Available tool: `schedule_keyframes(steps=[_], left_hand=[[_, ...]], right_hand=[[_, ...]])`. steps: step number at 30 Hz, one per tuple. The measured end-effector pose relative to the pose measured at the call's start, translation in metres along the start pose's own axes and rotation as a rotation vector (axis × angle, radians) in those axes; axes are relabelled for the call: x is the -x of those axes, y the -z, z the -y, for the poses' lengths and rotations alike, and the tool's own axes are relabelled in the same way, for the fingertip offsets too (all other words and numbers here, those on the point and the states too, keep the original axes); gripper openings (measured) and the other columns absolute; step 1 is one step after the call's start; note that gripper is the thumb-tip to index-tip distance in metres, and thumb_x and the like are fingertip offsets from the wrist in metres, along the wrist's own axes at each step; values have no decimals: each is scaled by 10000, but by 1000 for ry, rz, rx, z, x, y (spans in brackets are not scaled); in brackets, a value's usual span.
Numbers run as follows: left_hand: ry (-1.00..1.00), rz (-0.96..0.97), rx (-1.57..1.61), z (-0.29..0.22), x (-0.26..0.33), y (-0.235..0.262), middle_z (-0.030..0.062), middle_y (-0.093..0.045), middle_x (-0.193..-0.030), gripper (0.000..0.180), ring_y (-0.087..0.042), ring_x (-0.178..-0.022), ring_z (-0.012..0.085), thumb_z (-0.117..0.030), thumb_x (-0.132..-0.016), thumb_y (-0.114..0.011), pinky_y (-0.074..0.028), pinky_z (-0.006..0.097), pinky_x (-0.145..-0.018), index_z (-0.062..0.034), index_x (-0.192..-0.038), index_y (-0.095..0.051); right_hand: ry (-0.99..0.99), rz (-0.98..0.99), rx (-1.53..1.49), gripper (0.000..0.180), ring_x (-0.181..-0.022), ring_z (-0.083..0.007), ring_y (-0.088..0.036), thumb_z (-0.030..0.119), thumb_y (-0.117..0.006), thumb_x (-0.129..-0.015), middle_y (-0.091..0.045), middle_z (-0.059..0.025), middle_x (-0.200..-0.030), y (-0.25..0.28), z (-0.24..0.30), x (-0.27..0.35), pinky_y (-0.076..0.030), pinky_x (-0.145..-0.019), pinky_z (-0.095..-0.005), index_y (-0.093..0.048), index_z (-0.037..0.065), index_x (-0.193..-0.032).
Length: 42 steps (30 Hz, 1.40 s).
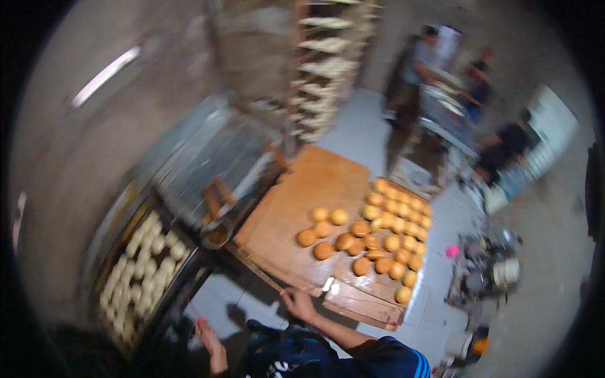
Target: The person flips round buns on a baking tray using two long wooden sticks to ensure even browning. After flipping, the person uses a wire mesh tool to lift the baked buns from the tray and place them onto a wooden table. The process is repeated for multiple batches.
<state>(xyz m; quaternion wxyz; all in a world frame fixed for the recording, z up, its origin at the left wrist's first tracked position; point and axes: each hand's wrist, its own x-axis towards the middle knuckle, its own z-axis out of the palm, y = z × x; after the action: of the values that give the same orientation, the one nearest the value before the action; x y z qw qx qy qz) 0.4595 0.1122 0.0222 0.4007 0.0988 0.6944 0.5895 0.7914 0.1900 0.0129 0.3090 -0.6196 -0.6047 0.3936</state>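
Note:
My right hand (297,305) is closed round the near end of a thin, light-coloured stick (259,271) along the front edge of a wooden table (277,236). Golden-brown round buns (392,242) are spread over the table's right side, with several loose ones in the middle. My left hand (212,341) is raised over the floor at the lower left, fingers extended, holding nothing that I can see. Close to it, a dark tray (179,263) carries rows of pale, unbaked-looking dough pieces (142,271). The picture is blurred by motion.
A metal-topped unit (211,160) stands left of the table, with a small bowl (217,234) at its corner. Behind rises a rack (324,66) of pale dough. Several people (419,63) are around a far worktable (444,110). Pots (498,271) sit on the right.

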Motion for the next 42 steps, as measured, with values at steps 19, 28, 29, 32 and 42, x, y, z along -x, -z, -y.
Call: schedule_keyframes(steps=[19,28,29,32,42], left_hand=[[-253,-696,-16,-80,-84,322,10,-580,-874,320,-523,-698,88,-224,-1036,-488,-460,290,-644,-41,-1275,-599],[-314,-833,-127,-84,-203,433,139,-612,-1107,314,-572,-1008,248,-209,-1033,-497,-450,372,-919,4,-1249,-582],[-315,-838,-139,-91,-207,440,105,-597,-1057,285,-550,-972,210,-185,-1033,-498,-445,355,-894,4,-1227,-586],[-231,-759,-204,-108,-218,460,130,-614,-1074,278,-565,-987,229,-186,-1033,-493,-454,374,-911,16,-1188,-605],[-259,-651,-369,-135,-267,480,216,-657,-1155,360,-634,-1041,315,-275,-1065,-474,-477,387,-929,14,-1214,-628]], right_hand=[[703,548,129,332,-799,-380,-691,51,-585,-903,-690,-235,-909,-393,306,-95,-536,-677,-461,-671,119,-1216],[737,650,899,299,-936,-336,-727,229,-616,-873,-728,-169,-1025,-696,439,-151,-599,-789,-459,-684,61,-1111],[741,678,882,333,-952,-338,-723,245,-627,-874,-726,-162,-1053,-710,451,-144,-596,-805,-459,-671,92,-1167],[667,718,849,376,-985,-349,-713,274,-657,-868,-720,-154,-1092,-741,469,-138,-587,-838,-467,-660,153,-1224],[816,568,496,374,-758,-391,-691,109,-525,-935,-699,-235,-889,-666,402,-124,-544,-661,-501,-643,110,-1289]])
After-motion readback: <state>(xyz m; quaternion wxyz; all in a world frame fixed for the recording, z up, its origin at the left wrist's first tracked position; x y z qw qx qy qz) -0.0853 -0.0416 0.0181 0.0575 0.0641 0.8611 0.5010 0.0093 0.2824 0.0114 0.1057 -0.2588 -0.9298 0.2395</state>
